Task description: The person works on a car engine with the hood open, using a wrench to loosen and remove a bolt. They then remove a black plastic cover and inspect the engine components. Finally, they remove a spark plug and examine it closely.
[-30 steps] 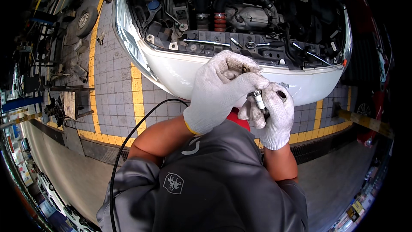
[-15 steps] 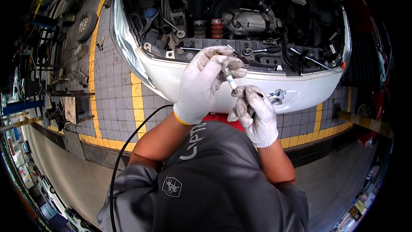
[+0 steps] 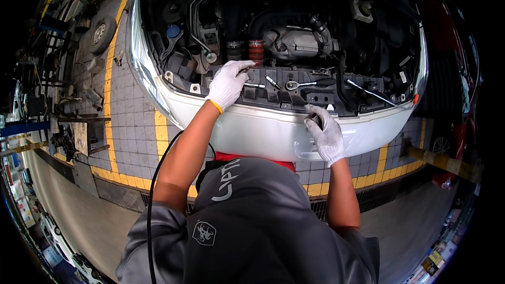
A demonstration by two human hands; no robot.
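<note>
My left hand, in a white knit glove, is over the black front panel of an engine bay. Its fingers are curled and point toward the red ribbed hose; anything inside them is hidden. Beside it, a silver extension bar lies partly covered by the hand. A small silver cylindrical piece lies right of the bar. A ratchet with a black handle rests farther right. My right hand, also gloved, hangs above the white bumper, fingers loosely bent and apart, with nothing visible in it.
A long silver bar lies across the panel's right side. Behind the panel sits a grey metal engine cover. A black cable runs past my left arm. At the left, a wheel lies on the tiled floor.
My hands have parted. The slim white-and-silver piece held between them, resembling a spark plug, is no longer visible. My left hand moved left to the panel; my right hand moved slightly right and lower.
</note>
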